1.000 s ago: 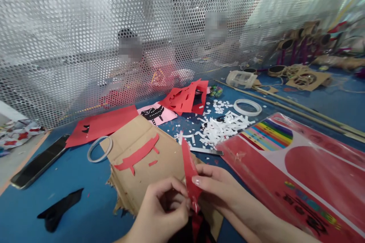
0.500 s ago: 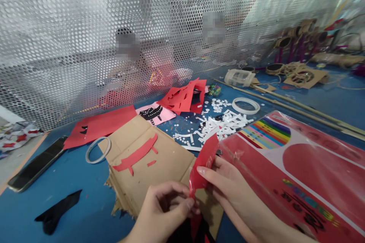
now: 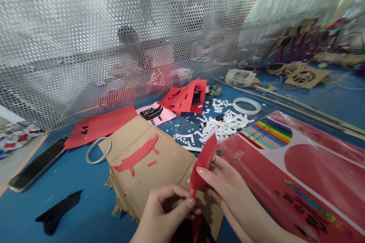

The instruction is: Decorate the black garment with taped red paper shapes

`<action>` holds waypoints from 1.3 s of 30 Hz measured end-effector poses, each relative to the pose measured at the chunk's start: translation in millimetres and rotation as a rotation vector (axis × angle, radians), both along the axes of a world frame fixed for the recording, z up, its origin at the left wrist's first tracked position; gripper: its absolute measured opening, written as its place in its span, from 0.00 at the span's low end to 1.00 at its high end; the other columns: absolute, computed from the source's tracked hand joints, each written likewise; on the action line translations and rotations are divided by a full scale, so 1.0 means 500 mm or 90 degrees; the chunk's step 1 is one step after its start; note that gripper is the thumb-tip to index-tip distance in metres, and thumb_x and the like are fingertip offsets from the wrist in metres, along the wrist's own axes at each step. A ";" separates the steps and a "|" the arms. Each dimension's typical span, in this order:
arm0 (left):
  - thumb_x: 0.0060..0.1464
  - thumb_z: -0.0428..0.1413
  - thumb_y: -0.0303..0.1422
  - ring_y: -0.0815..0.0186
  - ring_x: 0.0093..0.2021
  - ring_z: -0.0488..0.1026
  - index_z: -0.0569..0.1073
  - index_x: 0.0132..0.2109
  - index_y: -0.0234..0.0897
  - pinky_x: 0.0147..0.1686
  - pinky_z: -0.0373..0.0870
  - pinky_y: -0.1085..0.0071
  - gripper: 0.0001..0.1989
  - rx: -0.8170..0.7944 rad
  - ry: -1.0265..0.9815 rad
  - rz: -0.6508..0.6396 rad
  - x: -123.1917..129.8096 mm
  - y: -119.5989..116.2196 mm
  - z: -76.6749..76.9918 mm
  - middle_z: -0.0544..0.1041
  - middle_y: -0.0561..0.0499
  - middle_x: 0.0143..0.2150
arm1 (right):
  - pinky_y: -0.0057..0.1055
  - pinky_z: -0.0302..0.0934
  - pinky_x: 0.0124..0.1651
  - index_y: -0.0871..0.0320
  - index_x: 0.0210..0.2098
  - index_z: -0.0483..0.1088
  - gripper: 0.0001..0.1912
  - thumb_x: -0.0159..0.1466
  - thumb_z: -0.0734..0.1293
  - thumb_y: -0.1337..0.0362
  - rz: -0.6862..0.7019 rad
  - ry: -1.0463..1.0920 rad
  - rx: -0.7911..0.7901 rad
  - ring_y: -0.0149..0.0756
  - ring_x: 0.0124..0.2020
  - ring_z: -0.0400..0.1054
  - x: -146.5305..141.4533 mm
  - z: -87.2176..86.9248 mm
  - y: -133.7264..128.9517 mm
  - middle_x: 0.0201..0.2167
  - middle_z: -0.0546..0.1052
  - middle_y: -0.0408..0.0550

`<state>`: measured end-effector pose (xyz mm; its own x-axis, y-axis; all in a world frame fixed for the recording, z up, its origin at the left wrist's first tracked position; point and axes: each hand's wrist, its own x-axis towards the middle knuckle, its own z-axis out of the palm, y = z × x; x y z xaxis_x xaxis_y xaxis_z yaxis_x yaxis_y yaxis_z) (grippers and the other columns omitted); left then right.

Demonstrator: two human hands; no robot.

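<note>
A folded strip of red paper (image 3: 205, 155) stands between my two hands at the lower middle. My right hand (image 3: 225, 182) holds its upper part, thumb on the near face. The fingers of my left hand (image 3: 173, 207) pinch the lower end of the strip. Below my hands, black and red material shows at the bottom edge. To the left, a cut red shape (image 3: 138, 155) with two short legs and a small red scrap (image 3: 152, 163) lie on brown cardboard (image 3: 164, 163) with a torn left edge.
White paper scraps (image 3: 224, 127) and a white tape roll (image 3: 246, 106) lie behind my hands. A red packet (image 3: 313, 155) is at right. Another tape roll (image 3: 98, 150), a phone (image 3: 38, 165) and black cloth-like scrap (image 3: 58, 212) are left. People sit behind the perforated screen (image 3: 159, 19).
The red strip has tilted slightly and looks narrower. My left hand has shifted a little to the right, still pinching its lower end.
</note>
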<state>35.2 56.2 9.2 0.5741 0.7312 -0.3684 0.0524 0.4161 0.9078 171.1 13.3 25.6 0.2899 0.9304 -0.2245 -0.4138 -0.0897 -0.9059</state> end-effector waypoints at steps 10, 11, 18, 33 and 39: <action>0.51 0.59 0.38 0.61 0.38 0.74 0.79 0.38 0.40 0.39 0.69 0.74 0.09 0.244 0.055 0.001 -0.009 0.008 0.006 0.80 0.47 0.36 | 0.25 0.65 0.36 0.56 0.36 0.66 0.09 0.58 0.68 0.61 0.013 0.050 0.035 0.31 0.32 0.68 0.017 0.005 0.004 0.34 0.72 0.43; 0.52 0.58 0.39 0.62 0.36 0.74 0.79 0.36 0.39 0.38 0.69 0.74 0.10 0.230 0.071 0.011 -0.007 0.010 0.011 0.80 0.48 0.34 | 0.24 0.64 0.35 0.56 0.36 0.66 0.08 0.59 0.68 0.61 0.032 0.050 0.036 0.31 0.32 0.68 0.017 0.002 0.005 0.34 0.72 0.43; 0.46 0.60 0.44 0.65 0.29 0.70 0.77 0.30 0.32 0.31 0.66 0.75 0.16 0.130 0.122 -0.037 0.001 0.015 0.030 0.76 0.48 0.27 | 0.23 0.63 0.37 0.59 0.34 0.68 0.08 0.57 0.69 0.62 0.053 0.007 0.051 0.31 0.34 0.66 0.013 -0.018 0.003 0.32 0.72 0.44; 0.52 0.58 0.40 0.69 0.32 0.69 0.77 0.32 0.35 0.35 0.65 0.77 0.12 0.041 -0.034 0.038 -0.006 0.020 0.010 0.75 0.51 0.30 | 0.26 0.63 0.38 0.59 0.32 0.67 0.10 0.56 0.71 0.62 0.104 0.074 0.049 0.31 0.32 0.66 0.018 -0.015 0.003 0.29 0.71 0.43; 0.49 0.61 0.38 0.74 0.24 0.65 0.77 0.27 0.33 0.27 0.62 0.81 0.12 -0.019 -0.050 -0.016 -0.004 0.020 0.022 0.72 0.54 0.22 | 0.26 0.63 0.35 0.60 0.32 0.68 0.10 0.56 0.70 0.61 0.140 0.053 0.049 0.30 0.30 0.65 0.015 -0.013 0.004 0.29 0.71 0.44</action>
